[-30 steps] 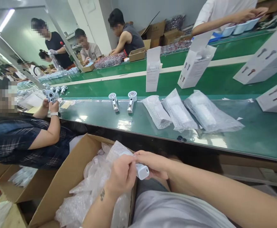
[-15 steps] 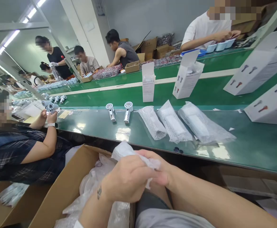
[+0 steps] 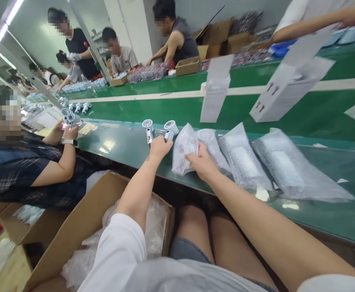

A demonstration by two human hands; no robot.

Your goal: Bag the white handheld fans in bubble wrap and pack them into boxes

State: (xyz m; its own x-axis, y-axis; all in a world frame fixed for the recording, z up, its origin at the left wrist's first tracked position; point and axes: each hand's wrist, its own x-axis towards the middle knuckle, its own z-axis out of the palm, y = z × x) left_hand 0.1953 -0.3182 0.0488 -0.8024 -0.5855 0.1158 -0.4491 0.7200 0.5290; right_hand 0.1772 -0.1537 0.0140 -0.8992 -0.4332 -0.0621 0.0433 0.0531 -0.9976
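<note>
My left hand (image 3: 161,147) reaches over the green work surface and is closed round the handle of a light-blue handheld fan (image 3: 170,127) with a round head. Part of that handle is hidden by my fingers. Just left of it, a second handheld fan (image 3: 147,129) lies on the surface. My right hand (image 3: 204,161) pinches a translucent bubble-wrap bag (image 3: 184,151) between thumb and fingers, with no fan visible inside. Behind and right of that hand are bubble-wrapped fans, one partly covered (image 3: 211,144), another (image 3: 241,156) and a third (image 3: 282,162).
Below my left arm stands a cardboard box (image 3: 83,221) of bubble-wrap bags. White cartons with raised flaps, one near (image 3: 214,95) and one farther right (image 3: 282,95), stand on the green conveyor (image 3: 119,108). A co-worker (image 3: 43,158) sits at left, handling fans; others work across the line.
Both hands have moved from my lap to the work surface and come apart. The left has taken hold of the right-hand fan; the right carries the bag. My view has shifted.
</note>
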